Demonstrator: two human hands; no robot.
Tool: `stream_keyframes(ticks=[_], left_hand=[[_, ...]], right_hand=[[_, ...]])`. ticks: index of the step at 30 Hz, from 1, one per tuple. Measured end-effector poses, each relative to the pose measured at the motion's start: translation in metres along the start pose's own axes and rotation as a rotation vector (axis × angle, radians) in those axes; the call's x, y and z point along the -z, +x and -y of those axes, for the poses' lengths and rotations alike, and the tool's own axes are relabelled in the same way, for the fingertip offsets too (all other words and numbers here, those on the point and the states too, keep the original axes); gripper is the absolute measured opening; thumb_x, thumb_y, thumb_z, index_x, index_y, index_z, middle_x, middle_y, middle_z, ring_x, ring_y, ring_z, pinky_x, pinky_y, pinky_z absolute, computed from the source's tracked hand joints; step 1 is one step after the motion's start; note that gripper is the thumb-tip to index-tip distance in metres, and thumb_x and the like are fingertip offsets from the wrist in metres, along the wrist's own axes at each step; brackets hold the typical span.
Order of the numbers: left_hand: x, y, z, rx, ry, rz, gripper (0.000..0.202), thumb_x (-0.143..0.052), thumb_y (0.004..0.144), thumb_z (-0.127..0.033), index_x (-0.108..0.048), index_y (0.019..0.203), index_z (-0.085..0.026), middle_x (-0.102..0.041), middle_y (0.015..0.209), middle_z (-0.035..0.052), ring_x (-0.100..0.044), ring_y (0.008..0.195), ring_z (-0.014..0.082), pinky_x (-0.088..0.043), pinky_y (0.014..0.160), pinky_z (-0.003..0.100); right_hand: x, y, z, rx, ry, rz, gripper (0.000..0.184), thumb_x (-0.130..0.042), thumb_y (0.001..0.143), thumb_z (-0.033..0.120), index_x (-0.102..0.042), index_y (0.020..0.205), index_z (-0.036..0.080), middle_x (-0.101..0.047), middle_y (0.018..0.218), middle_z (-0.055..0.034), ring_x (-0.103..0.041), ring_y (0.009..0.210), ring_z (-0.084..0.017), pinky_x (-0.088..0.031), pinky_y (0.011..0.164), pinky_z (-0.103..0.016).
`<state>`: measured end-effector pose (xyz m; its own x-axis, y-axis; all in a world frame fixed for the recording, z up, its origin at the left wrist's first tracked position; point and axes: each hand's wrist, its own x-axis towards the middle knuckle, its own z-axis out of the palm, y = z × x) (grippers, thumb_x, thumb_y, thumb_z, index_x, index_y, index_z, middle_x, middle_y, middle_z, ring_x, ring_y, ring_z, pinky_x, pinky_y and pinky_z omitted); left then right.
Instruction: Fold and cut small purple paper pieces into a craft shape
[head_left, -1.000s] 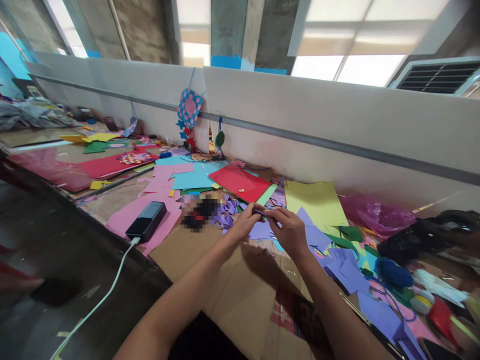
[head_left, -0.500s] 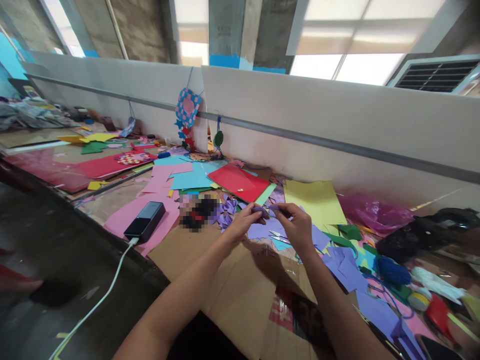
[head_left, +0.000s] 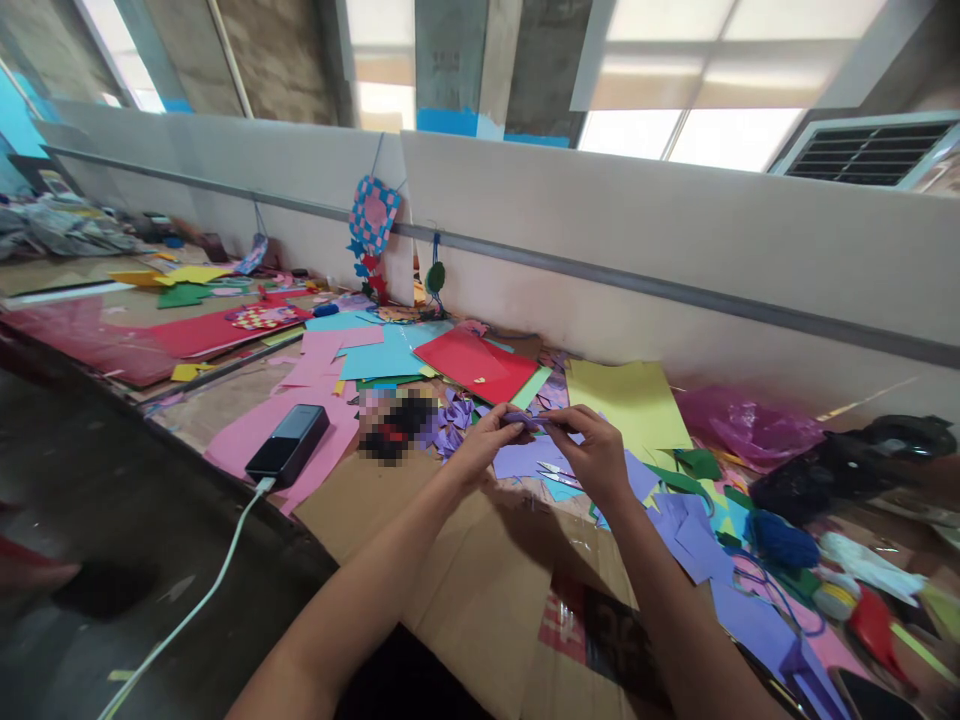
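A small folded piece of purple paper point(head_left: 527, 420) is pinched between my two hands above the table. My left hand point(head_left: 491, 438) closes on its left end, and my right hand point(head_left: 596, 450) grips the right end with thumb and fingers. Below them lie scissors point(head_left: 559, 474) on a flat purple sheet point(head_left: 517, 461). Just left of my left hand sits a cluster of folded purple paper pieces point(head_left: 453, 420). The exact shape of the held piece is partly hidden by my fingers.
Cardboard point(head_left: 450, 560) covers the near table. A black power bank point(head_left: 289, 443) with a white cable point(head_left: 225, 570) lies left on pink paper. Behind are a red sheet point(head_left: 480, 362) and a yellow sheet point(head_left: 622, 395). At right are purple sheets point(head_left: 686, 535) and blue yarn point(head_left: 782, 540).
My right hand has moved slightly left, bringing its fingertips closer to my left hand on the purple paper. The rest of the table looks the same.
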<state>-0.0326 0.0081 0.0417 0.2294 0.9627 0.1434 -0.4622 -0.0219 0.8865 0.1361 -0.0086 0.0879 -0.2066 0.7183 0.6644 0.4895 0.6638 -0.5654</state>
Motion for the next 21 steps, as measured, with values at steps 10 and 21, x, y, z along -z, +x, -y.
stream_keyframes(ticks=[10,21], left_hand=[[-0.0028,-0.0014,-0.0003,-0.03,-0.013,-0.001,0.036,-0.082,0.066,-0.038,-0.063,0.086,-0.015,-0.067,0.083,0.002,-0.063,0.079,0.0132,-0.049,0.082,0.028],[0.0002,-0.0003,-0.0024,-0.081,0.132,0.051,0.033,-0.077,0.071,-0.037,-0.062,0.091,-0.016,-0.066,0.087,0.0027,-0.062,0.084,0.0151,-0.048,0.083,0.03]], right_hand=[[-0.0011,-0.0019,0.0011,0.068,-0.109,0.003,0.015,-0.059,0.088,0.021,-0.073,0.091,0.024,-0.07,0.085,-0.0038,-0.067,0.075,-0.017,-0.052,0.069,-0.029],[-0.0036,-0.0034,-0.0021,0.126,-0.227,0.01,0.017,-0.058,0.089,0.02,-0.073,0.093,0.024,-0.071,0.085,-0.0038,-0.067,0.073,-0.017,-0.052,0.068,-0.028]])
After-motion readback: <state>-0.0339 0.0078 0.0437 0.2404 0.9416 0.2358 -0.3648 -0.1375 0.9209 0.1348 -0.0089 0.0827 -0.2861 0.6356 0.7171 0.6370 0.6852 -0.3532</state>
